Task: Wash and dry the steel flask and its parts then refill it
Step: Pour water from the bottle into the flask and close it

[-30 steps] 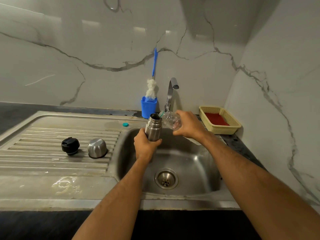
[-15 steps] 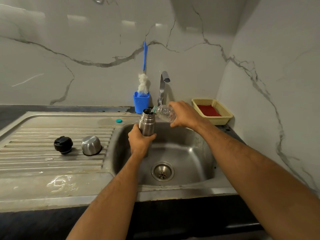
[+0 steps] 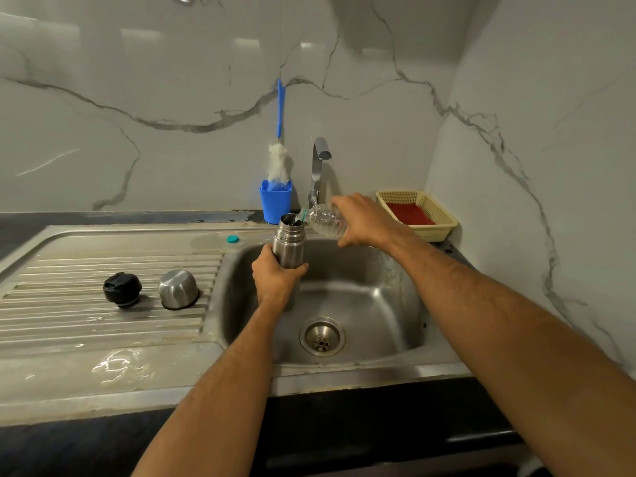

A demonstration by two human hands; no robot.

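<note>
My left hand (image 3: 277, 277) grips the steel flask (image 3: 289, 241) upright over the sink basin (image 3: 378, 304), its mouth uncovered. My right hand (image 3: 361, 222) holds a clear plastic bottle (image 3: 321, 220) tipped sideways, its neck at the flask's mouth. On the ribbed drainboard (image 3: 69, 321) to the left sit the flask's black stopper (image 3: 122, 290) and its steel cup lid (image 3: 178, 289), upside down. A small teal bottle cap (image 3: 233, 239) lies near the basin's back left corner.
A blue cup (image 3: 275, 201) with a bottle brush (image 3: 279, 156) stands behind the flask, beside the tap (image 3: 318, 166). A yellow basket (image 3: 442, 218) holding a red cloth sits at the back right. Water is pooled on the front of the drainboard (image 3: 117, 366). Marble walls close in behind and right.
The view has shifted slightly. The bottle has tipped further, with its neck closer over the flask's mouth. Both hands keep their grips.
</note>
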